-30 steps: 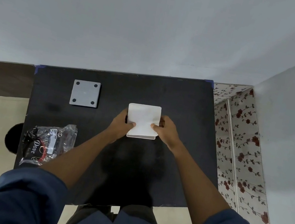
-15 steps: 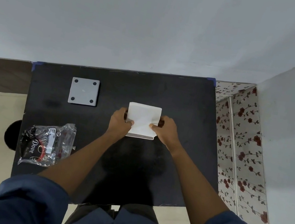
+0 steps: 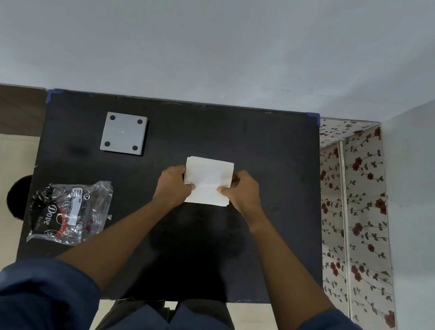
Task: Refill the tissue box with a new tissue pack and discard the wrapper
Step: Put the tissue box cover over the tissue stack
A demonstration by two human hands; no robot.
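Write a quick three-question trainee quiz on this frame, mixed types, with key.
1. True or false: the wrapper lies at the table's near left.
2. What do both hands hold? A) grey plate B) tissue stack C) wrapper
3. Fill in: the grey plate has ___ dark holes.

Key:
1. True.
2. B: the left hand and right hand grip the white tissue stack by its sides.
3. Four, one near each corner.
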